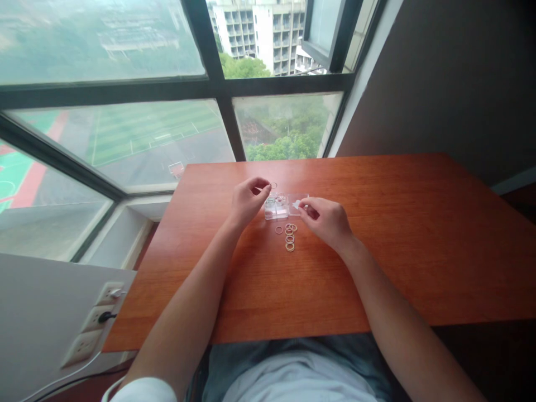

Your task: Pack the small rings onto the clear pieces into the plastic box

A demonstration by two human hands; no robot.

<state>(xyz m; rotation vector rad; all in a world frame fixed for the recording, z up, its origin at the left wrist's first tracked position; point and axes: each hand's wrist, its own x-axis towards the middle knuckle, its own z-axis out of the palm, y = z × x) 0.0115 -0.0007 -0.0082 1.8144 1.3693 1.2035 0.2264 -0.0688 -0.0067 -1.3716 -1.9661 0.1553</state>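
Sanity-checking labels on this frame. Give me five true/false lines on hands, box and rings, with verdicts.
1. A thin ring is at the fingertips of the left hand. True.
2. The clear box's lid is closed. False: the clear box is open, its lid out to the right.
3. A pinkish ring lies to the left of the stack-like row of rings. True.
4. The right hand lies palm-down. False: the right hand has its fingertips together over the lid.
5. The table stands by windows. True.
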